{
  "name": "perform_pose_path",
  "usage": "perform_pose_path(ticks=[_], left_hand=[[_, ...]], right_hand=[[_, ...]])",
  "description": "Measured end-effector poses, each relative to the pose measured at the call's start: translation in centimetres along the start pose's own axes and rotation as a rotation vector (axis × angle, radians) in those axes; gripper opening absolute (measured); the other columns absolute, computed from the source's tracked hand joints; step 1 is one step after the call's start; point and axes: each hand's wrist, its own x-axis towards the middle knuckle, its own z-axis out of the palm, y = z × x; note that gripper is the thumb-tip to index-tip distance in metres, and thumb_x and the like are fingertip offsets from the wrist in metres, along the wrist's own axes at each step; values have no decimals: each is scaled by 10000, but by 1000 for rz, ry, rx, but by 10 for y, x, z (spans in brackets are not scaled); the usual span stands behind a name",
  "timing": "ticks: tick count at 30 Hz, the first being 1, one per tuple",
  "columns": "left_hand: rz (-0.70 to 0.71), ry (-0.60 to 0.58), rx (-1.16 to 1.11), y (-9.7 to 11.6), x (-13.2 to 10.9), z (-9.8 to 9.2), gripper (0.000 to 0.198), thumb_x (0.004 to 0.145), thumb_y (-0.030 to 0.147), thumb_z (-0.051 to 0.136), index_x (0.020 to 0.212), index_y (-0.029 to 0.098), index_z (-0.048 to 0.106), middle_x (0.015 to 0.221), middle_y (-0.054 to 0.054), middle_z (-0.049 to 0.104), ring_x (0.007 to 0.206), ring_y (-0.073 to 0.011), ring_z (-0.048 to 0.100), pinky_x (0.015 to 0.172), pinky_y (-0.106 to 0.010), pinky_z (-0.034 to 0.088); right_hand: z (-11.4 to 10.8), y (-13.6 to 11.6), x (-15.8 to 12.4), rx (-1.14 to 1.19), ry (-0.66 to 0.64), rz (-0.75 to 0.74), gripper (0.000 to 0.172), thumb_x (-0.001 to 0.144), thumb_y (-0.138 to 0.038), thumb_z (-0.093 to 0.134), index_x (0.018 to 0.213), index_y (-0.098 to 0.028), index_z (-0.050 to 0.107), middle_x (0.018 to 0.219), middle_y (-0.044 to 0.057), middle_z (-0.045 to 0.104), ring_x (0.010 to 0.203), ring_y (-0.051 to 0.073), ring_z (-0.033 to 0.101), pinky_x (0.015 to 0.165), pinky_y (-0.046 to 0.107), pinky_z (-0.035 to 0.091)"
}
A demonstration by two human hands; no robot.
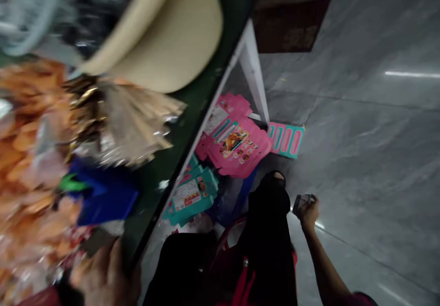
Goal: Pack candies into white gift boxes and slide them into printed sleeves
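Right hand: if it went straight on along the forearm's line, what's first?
Probably the pink-and-teal carton on the floor, beyond the dark piece that the right hand holds. Depth is unclear; the hand might pass above it.

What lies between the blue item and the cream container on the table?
A fanned bundle of tan strips lies between the blue item and the cream container in the head view.
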Motion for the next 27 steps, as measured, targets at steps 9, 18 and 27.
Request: perform_pose_path(ticks=[9, 18, 27], left_hand=[[-113, -121, 20, 28, 0, 5, 570, 890, 101, 449, 1456, 34, 466, 1401, -292, 559, 1296, -422, 554, 995, -569, 504], [-53, 231, -489, 28, -30, -37, 547, 893, 301, 631, 1373, 55, 546, 1380, -265, 595, 1396, -430, 477, 1087, -639, 465], [-361, 767, -544, -37, -158, -90, 362, 956, 143, 561, 1312, 206, 568, 1132, -112, 735, 1105, -218, 707, 948, -364, 634]], right_hand=[[-153, -176, -167, 808, 205, -769, 425, 789, -537, 745, 1037, -207, 644, 902, 62, 672, 755, 209, 641, 696, 331, 521], [-147, -336, -389, 495, -75, -2032, 124, 966, -286, 562, 966, -231, 673, 931, 68, 721, 884, 208, 686, 802, 350, 529], [-35, -506, -463, -185, 232, -2333, 247, 937, -110, 442, 902, -186, 674, 865, 110, 723, 914, 255, 607, 829, 369, 383]])
